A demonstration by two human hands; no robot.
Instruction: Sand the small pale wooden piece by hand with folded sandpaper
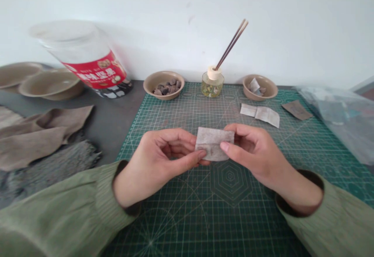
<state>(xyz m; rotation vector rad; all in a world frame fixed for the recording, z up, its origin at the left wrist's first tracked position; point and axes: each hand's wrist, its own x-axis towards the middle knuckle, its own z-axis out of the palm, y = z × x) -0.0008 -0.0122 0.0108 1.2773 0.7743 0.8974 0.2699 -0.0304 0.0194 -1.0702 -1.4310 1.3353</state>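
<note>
A small grey-beige cloth piece [214,138] with a crease or seam across it is held up over the green cutting mat [187,214]. My left hand [163,159] pinches its lower left corner between thumb and fingers. At its right side, my right hand [257,150] grips it, thumb on the front and fingers behind. Beyond my right hand, a pale cloth strip [264,115] and a brown square [297,110] lie on the mat.
Along the wall stand a bowl of dark lumps [164,85], a reed diffuser [212,83] and a bowl with small pieces [260,87]. A large red-labelled jar [96,62], bowls [52,83] and brown cloths [32,136] are left; a plastic bag [344,113] is right.
</note>
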